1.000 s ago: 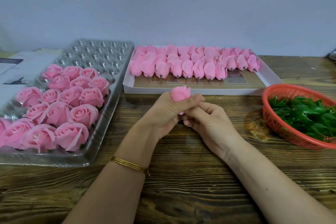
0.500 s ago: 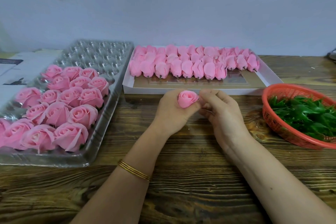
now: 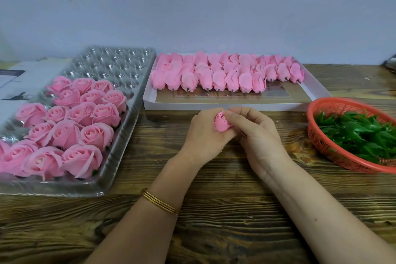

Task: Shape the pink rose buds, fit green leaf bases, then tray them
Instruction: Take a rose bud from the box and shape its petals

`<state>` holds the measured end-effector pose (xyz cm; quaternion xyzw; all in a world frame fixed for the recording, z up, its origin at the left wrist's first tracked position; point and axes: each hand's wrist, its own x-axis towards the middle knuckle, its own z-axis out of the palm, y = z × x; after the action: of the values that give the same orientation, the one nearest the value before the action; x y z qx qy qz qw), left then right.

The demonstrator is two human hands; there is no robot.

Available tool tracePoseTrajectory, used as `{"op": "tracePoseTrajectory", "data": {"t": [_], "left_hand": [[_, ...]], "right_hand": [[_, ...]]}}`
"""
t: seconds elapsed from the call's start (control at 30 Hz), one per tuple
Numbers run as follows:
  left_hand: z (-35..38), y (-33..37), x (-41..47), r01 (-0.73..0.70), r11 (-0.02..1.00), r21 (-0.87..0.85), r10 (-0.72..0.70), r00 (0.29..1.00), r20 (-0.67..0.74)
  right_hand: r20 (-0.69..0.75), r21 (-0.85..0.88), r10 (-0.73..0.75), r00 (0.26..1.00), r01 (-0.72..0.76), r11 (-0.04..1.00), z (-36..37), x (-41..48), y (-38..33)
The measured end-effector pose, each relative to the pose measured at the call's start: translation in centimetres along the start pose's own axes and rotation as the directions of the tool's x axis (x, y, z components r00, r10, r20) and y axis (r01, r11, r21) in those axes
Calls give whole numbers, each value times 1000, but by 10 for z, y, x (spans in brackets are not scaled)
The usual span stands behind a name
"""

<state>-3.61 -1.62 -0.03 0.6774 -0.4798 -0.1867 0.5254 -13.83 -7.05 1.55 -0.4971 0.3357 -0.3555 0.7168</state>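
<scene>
- Dark-grained wooden tabletop [image 3: 214,210] is backed by a plain pale wall [image 3: 192,6].
- One pink bud [image 3: 221,123] is held just above the middle of the tabletop, close to the near wall of the box [image 3: 235,106], with its tip turned up and away.
- The bud is cupped from the left by the left hand [image 3: 203,135], whose fingers are curled round its lower part.
- The bud's right side is pinched by the thumb and fingers of the right hand [image 3: 257,135]; the two hands are touching.
- Gold bangles [image 3: 159,201] are worn on the left wrist.
- The white box is set toward the far edge, behind the hands. Rows of closed buds [image 3: 214,75] are packed along its far side, dark stubs pointing to the near side, where a brown floor is seen.
- A clear plastic tray [image 3: 120,66] is laid along the left edge. Its near half is filled with opened roses [image 3: 70,126], and dimpled cups are seen in its far half.
- A red basket [image 3: 327,146] is placed at the right edge and is filled with green leaves [image 3: 360,135].
- Printed sheets [image 3: 27,75] are seen at the far left corner, beside the tray.
</scene>
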Motion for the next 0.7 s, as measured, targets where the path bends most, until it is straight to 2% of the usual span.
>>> {"op": "tracePoseTrajectory", "data": {"t": [0.17,0.33,0.5,0.6,0.7], "left_hand": [[0,0,-1,-16,1000,21,16,1000,-2],[1,1,0,31,999,15,-31,1000,-3],[0,3,1,108,969,-223,-123,991,-57],[0,5,3,90,932,-352,-146,980,-137],[2,9,2,105,862,-496,-188,975,-120]], "right_hand": [[17,-38,7,1000,-7,999,-1,0,2],[19,-45,-7,1000,8,999,-1,2,4],[10,126,-23,1000,22,992,-3,4,4],[-5,-34,-95,995,95,995,-3,4,8],[65,-219,-165,984,175,960,1,1,15]]}}
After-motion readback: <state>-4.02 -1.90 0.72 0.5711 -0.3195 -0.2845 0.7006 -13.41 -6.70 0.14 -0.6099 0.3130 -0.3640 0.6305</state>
